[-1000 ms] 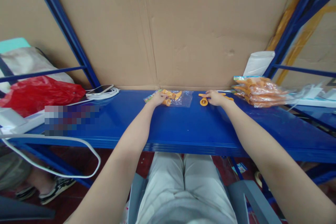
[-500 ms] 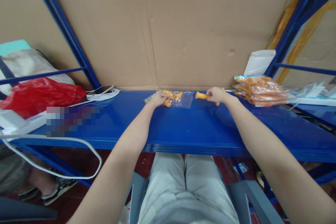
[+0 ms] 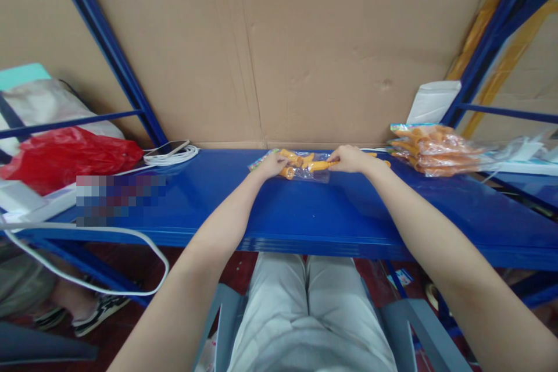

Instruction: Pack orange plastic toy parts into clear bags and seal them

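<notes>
Clear bag: laid flat on the blue worktop, printed end to the left, orange pieces seen through the film.
Left hand: rested on the bag's printed end, fingers drawn fairly narrow (whether film is pinched or just pressed cannot be told).
Right hand: the held piece, also orange, is gripped in the fingers by its right end, low at the bag's right end.
Piece vs film: inside or on top cannot be told from here.
Bag hold: best pinned firmly at the printed end, so film isn't dragged along with the piece.
Piece angle: best held low and lengthwise with the bag; if tipped, film would probably be snagged.
Release: best made only once the piece is lying flat.
Loose pieces: just beside the right hand; brushing by the wrist should be avoided.
Bag stack: set farther right, probably no interference.
</notes>
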### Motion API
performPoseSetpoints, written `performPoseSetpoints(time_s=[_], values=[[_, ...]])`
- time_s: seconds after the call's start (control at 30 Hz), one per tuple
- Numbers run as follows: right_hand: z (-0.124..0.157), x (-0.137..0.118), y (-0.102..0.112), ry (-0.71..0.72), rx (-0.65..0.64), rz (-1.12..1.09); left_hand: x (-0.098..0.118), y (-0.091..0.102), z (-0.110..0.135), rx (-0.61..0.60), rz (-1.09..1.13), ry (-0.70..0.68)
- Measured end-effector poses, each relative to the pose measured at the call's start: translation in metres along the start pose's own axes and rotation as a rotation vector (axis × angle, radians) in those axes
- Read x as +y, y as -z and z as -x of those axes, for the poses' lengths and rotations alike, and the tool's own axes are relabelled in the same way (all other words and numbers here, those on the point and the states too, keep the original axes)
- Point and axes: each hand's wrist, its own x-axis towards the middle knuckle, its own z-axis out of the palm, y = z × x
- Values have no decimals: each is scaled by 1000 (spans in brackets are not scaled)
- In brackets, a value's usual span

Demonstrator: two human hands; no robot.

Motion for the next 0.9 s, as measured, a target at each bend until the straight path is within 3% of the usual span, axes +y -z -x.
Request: performPoseSetpoints(time_s=[0.17,0.47,0.63,0.73,0.9], values=[[-1,-4,-4,42,-76,-204,9,-4,1,-43,-2,-62],[-12,1,-27,89,-12,-439,15,-9,0,-39,-22,-126],[-9,4,-27,106,-53,-571,19,-8,2,-38,-51,-140],[-8,2,-28,140,-69,-588,21,-8,4,-32,-64,-143],[-13,-7,-37,90,36,-553,19,-10,2,-17,-53,-136]])
